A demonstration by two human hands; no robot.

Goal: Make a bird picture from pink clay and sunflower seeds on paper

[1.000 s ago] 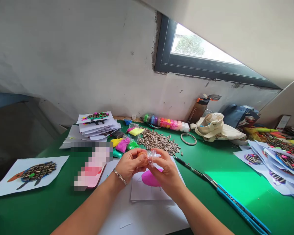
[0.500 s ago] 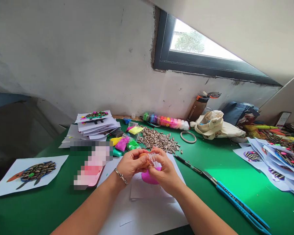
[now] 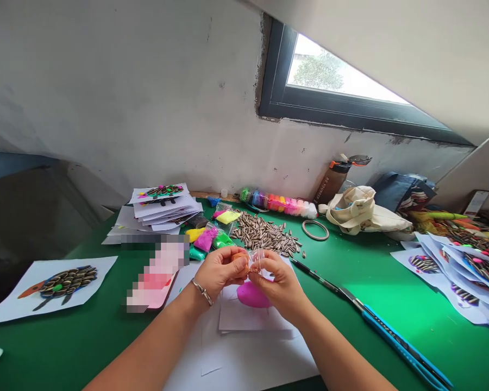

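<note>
L hand (image 3: 224, 266) closed on an orange lump (image 3: 250, 266), apparently clay, thumb over top; R hand (image 3: 283, 279) pinching a clear bag (image 3: 257, 258) at the lump's R side, thumb vs. fingers. Whether bag wraps the whole lump: can't tell, fingers cover most of it. Lump and bag are held just above the far edge of the pink oval (image 3: 250, 296), hands nearly touching. Handling, est.: lump light, soft, prob. tacky, dents under hard pressure; bag thin, limp, slippery, may tear. Best hold: lump cupped w/ broad finger contact, bag by its loose film, not thru the lump. Pose: L forearm (image 3: 155, 326) enters from near L of the oval, metal bracelet (image 3: 202, 292) at wrist; R forearm (image 3: 330, 331) from near R; both angle inward, fingers curled, wrists low. Paper (image 3: 238, 321) lies under the oval; seeds (image 3: 264, 233) heaped beyond it.
</note>
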